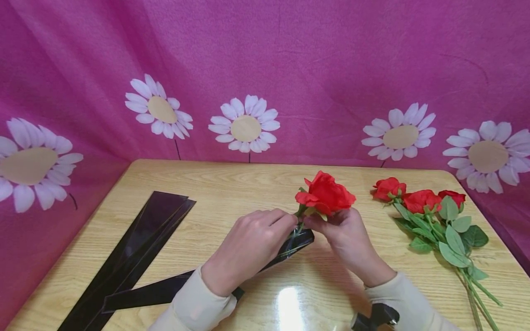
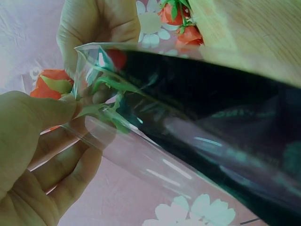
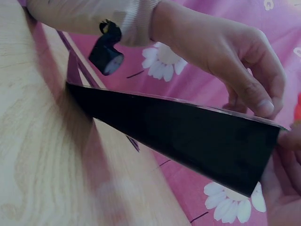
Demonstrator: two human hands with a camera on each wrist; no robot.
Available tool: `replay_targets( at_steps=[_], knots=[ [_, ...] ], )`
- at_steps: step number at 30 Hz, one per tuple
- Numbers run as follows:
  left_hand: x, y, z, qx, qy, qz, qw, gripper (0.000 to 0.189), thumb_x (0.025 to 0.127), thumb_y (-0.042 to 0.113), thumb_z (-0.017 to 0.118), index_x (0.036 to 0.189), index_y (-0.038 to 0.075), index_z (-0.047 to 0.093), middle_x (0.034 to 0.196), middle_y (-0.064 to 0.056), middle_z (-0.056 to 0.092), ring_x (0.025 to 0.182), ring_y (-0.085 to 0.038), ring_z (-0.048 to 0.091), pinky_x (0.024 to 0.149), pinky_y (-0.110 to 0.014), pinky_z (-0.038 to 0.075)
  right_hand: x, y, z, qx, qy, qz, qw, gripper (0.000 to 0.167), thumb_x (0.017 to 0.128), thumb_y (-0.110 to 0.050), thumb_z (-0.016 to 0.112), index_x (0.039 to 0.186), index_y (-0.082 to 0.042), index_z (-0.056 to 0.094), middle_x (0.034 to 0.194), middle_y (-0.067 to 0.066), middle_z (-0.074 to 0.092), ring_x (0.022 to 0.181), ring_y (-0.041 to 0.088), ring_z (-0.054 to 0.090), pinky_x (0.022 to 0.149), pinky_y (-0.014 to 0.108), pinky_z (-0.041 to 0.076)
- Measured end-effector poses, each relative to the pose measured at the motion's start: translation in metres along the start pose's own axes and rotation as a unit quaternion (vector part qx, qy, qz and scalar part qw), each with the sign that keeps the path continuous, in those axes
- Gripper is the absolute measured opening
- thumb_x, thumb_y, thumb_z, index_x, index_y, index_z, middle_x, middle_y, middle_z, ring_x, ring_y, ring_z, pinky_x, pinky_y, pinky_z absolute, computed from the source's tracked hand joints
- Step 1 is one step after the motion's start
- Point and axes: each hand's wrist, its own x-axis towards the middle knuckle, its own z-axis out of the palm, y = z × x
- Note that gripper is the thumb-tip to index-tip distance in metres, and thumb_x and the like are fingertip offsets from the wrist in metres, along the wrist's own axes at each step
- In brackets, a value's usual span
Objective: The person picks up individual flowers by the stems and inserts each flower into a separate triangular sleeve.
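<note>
Both hands meet at the mouth of a black flower sleeve [image 1: 290, 246] with a clear front. My left hand [image 1: 252, 243] pinches the sleeve's rim between thumb and fingers. My right hand [image 1: 348, 241] holds a red rose [image 1: 325, 193] just under its bloom, the fingers partly hidden behind the petals. The bloom stands outside the mouth. Through the clear side, the green stem [image 2: 117, 87] shows inside the sleeve in the left wrist view. The sleeve's dark back [image 3: 183, 136] faces the right wrist camera, narrowing away from the hands.
Several flat black sleeves [image 1: 128, 253] lie stacked at the table's left. Three red roses [image 1: 422, 202] with green leaves [image 1: 453, 248] lie at the right, stems toward the front. A pink cloth [image 1: 314, 69] printed with daisies hangs behind the wooden table [image 1: 215, 184].
</note>
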Motion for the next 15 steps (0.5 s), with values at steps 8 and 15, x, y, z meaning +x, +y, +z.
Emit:
replay_targets(
  at_steps=[8, 15],
  knots=[
    [0.000, 0.003, -0.003, -0.003, 0.002, 0.007, 1.0000, 0.013, 0.097, 0.023, 0.074, 0.110, 0.018, 0.073, 0.099, 0.006, 0.078, 0.080, -0.006, 0.071, 0.076, -0.023, 0.062, 0.002, -0.002, -0.007, -0.055, -0.038, 0.023, 0.9975, 0.060, 0.088, -0.004, 0.079, 0.142, -0.012, 0.052, 0.129, -0.012, 0.064, 0.121, 0.007, 0.061, 0.099, 0.019, 0.055],
    [0.000, 0.004, -0.003, 0.008, 0.019, 0.019, 0.9996, 0.012, 0.098, 0.022, 0.073, 0.109, 0.018, 0.073, 0.099, 0.006, 0.078, 0.082, -0.007, 0.072, 0.076, -0.025, 0.062, 0.004, -0.004, -0.012, -0.102, -0.058, 0.027, 0.9927, 0.064, 0.084, -0.013, 0.085, 0.140, -0.013, 0.056, 0.131, -0.002, 0.067, 0.119, 0.008, 0.065, 0.101, 0.019, 0.053]
  ],
)
